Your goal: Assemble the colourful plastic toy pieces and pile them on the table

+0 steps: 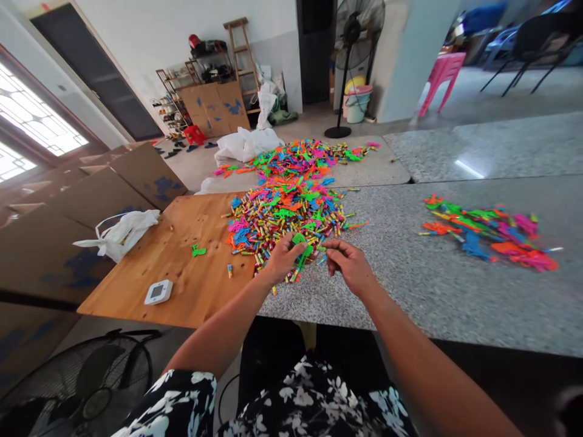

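My left hand (286, 258) is closed on a green plastic toy gun (298, 240) with a latticed part, held just above the table's front area. Close by on the right, the fingers of my right hand (344, 260) are pinched together at a small greenish tube (320, 248), its end pointing toward the toy gun. Whether the two pieces touch I cannot tell. Directly behind my hands lies a big heap of small coloured tubes (268, 224) mixed with toy guns in green, orange, pink and blue.
A second pile of toy guns (496, 233) lies right on the granite table (387, 291). On the wooden board (182, 285) are a white timer-like device (158, 292), a single green toy gun (198, 250) and a plastic bag (122, 233). Cardboard boxes (91, 230) stand left; a fan (91, 388) sits below.
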The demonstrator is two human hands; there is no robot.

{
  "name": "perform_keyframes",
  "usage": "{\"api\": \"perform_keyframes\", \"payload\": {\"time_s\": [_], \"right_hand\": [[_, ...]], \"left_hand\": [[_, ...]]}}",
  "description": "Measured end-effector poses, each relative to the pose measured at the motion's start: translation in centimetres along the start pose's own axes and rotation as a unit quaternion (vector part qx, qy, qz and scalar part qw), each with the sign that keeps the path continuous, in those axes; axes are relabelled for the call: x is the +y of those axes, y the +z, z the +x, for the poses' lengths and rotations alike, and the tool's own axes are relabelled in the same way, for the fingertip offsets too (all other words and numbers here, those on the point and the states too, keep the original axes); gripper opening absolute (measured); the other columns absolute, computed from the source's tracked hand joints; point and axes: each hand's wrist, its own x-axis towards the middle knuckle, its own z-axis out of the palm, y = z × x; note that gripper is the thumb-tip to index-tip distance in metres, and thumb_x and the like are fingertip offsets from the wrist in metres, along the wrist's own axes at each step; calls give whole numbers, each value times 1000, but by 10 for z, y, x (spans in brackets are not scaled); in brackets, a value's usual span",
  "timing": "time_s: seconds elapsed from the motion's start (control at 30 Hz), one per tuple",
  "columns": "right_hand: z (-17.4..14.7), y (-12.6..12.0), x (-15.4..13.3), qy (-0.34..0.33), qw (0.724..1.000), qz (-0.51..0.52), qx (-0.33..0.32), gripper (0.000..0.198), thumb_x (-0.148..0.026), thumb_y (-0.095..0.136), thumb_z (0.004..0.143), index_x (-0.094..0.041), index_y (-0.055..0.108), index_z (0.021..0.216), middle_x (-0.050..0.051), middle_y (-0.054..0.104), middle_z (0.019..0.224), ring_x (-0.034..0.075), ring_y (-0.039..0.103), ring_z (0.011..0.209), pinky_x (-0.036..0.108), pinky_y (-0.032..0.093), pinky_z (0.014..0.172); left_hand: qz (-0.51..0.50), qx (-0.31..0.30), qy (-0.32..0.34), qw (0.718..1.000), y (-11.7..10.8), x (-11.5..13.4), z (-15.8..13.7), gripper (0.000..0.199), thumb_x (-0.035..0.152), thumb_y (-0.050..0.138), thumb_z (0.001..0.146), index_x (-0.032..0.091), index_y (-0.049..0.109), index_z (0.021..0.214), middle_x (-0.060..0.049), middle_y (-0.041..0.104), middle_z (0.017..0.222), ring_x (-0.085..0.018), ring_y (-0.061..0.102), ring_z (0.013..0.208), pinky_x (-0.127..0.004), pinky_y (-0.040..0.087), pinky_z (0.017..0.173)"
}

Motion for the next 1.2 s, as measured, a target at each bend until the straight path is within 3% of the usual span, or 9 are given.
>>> {"api": "perform_keyframes", "payload": {"time_s": [0.17,0.47,0.77,0.93,1.03,1.1,1.13,1.2], "right_hand": [[-3,-4,-1,-12,1000,-27,-5,31,-43,69,80,-18,69,99,-7,56,55,12,52,48,27,45,50],[-2,-10,-4,-35,996,-80,-24,24,-38,67,81,-20,68,97,-7,55,57,12,53,50,28,46,52],[-2,-17,-11,-23,990,-104,-92,22,-36,69,82,-22,62,97,-7,58,62,12,53,51,27,47,53],[-10,-28,-1,-7,994,-83,-74,23,-38,68,84,-21,62,99,-5,60,65,13,56,56,28,48,57],[-13,-43,13,30,996,-60,-58,24,-39,70,83,-21,62,97,-6,58,60,12,54,53,27,47,55],[-11,-64,21,60,996,-45,-44,26,-39,72,80,-20,64,96,-6,58,58,13,54,52,27,47,53],[-9,-78,24,68,997,-44,-12,27,-39,74,77,-19,65,95,-6,58,58,13,53,51,27,46,52],[-1,-113,26,55,990,-36,126,27,-35,77,72,-19,67,92,-6,59,58,12,53,51,25,46,49]], "left_hand": [[34,-43,10,998,6,8,-5,37,49,71,88,19,53,100,2,65,75,-14,67,63,-30,58,63],[113,-91,4,989,4,12,-7,32,49,64,92,20,52,99,4,62,66,-10,57,51,-21,47,49],[227,-194,-26,954,3,26,-7,23,42,58,97,20,50,97,4,60,62,-9,52,45,-19,39,45],[97,-243,-86,961,15,9,-1,34,51,65,93,20,52,99,-2,67,79,-12,61,54,-24,47,51],[92,-278,-118,949,23,-10,6,36,53,65,93,20,54,101,-6,71,86,-15,66,60,-27,52,57],[157,-267,-86,947,23,-20,17,33,49,66,92,19,59,104,-8,74,91,-17,69,70,-29,54,66],[208,-232,-48,949,21,-24,25,30,45,68,91,19,61,106,-8,75,94,-18,70,76,-30,55,72],[327,-119,40,937,9,-27,47,24,36,69,91,21,66,109,-8,76,99,-20,71,88,-32,54,83]]}}
